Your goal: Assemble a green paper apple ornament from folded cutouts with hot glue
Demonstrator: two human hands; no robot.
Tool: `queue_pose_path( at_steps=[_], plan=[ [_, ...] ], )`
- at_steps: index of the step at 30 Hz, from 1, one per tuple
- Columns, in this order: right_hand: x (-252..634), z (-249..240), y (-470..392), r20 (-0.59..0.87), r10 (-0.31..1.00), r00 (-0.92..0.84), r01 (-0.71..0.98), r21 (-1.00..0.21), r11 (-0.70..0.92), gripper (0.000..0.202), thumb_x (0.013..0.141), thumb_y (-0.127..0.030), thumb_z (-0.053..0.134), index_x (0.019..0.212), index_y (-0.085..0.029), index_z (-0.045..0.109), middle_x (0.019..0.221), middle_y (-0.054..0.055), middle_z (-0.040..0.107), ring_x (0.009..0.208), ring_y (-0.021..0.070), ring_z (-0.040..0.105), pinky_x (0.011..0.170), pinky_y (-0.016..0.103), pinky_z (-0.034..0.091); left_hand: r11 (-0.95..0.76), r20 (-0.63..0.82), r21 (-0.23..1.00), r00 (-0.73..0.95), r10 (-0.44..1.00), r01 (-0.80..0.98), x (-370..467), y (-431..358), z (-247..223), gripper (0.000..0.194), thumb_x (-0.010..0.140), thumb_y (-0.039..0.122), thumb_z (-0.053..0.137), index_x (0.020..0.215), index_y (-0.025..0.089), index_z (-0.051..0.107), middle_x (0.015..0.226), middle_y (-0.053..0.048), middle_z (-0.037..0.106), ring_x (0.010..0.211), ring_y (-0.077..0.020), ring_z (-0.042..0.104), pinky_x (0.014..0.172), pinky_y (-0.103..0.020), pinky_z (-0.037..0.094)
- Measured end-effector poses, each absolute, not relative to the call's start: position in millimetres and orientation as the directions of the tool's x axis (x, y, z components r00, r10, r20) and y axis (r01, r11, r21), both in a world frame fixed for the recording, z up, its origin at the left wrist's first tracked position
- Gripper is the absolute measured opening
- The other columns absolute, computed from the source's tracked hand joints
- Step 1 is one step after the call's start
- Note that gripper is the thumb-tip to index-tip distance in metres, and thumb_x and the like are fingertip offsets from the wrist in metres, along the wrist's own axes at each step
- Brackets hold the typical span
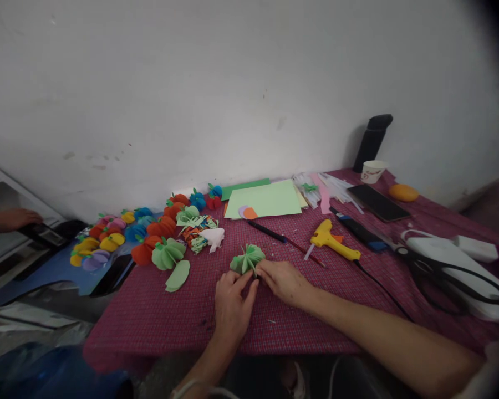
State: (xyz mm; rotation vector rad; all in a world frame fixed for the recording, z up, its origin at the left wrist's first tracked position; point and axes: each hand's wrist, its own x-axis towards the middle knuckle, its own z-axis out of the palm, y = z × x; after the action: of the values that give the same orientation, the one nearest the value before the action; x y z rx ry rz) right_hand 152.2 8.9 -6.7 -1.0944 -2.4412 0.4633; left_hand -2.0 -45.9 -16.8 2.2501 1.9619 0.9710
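Note:
Near the front middle of the table, a light green folded-paper pumpkin is pinched between both my hands. My left hand grips its lower left side with thumb and fingers. From the right, my right hand holds its edge with the fingers closed. Some of the paper is hidden behind my fingers. To the left stands a finished-looking light green paper pumpkin with a darker leaf on top. Beside that one lies a stack of light green paper ovals.
Behind are several coloured paper pumpkins, paper scraps and green sheets. Rightward lie a pen, a yellow glue gun with its cord, a utility knife, scissors and a phone. Another person's hand is far left.

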Motion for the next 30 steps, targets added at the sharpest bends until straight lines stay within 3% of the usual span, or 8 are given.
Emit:
queue_pose_path(
  at_steps=[15, 23, 30],
  plan=[
    [150.7, -5.9, 6.7, 0.270, 0.730, -0.628, 0.575, -0.470, 0.669, 0.023, 0.090, -0.025, 0.034, 0.084, -0.019, 0.056, 0.075, 0.002, 0.063, 0.069, 0.0123, 0.057, 0.061, 0.022, 0.034, -0.209, 0.487, 0.417, -0.023, 0.873, 0.884, -2.9, -41.2, -17.7, 0.016, 0.079, 0.023, 0.052, 0.084, 0.023, 0.066, 0.070, -0.002, 0.054, 0.069, -0.0151, 0.049, 0.067, -0.029, 0.038],
    [154.5, -0.7, 5.6, 0.316, 0.836, -0.449, 0.649, -0.528, 0.548, 0.019, 0.077, -0.039, 0.054, 0.082, -0.021, 0.052, 0.061, -0.004, 0.060, 0.055, 0.0110, 0.056, 0.051, 0.020, 0.030, -0.169, 0.484, 0.485, -0.102, 0.869, 0.858, -9.8, -40.5, -19.3, 0.014, 0.078, 0.024, 0.051, 0.074, 0.018, 0.063, 0.067, -0.001, 0.052, 0.066, -0.0144, 0.048, 0.063, -0.026, 0.038],
    [155.0, 5.9, 3.9, 0.312, 0.854, -0.416, 0.675, -0.523, 0.520, 0.019, 0.082, -0.037, 0.047, 0.076, -0.020, 0.055, 0.060, -0.002, 0.060, 0.054, 0.0111, 0.055, 0.051, 0.021, 0.030, -0.171, 0.481, 0.492, -0.103, 0.870, 0.854, -21.7, -37.8, -16.9, 0.014, 0.078, 0.022, 0.050, 0.072, 0.018, 0.062, 0.068, -0.002, 0.054, 0.067, -0.0147, 0.049, 0.064, -0.027, 0.039]
  ],
)
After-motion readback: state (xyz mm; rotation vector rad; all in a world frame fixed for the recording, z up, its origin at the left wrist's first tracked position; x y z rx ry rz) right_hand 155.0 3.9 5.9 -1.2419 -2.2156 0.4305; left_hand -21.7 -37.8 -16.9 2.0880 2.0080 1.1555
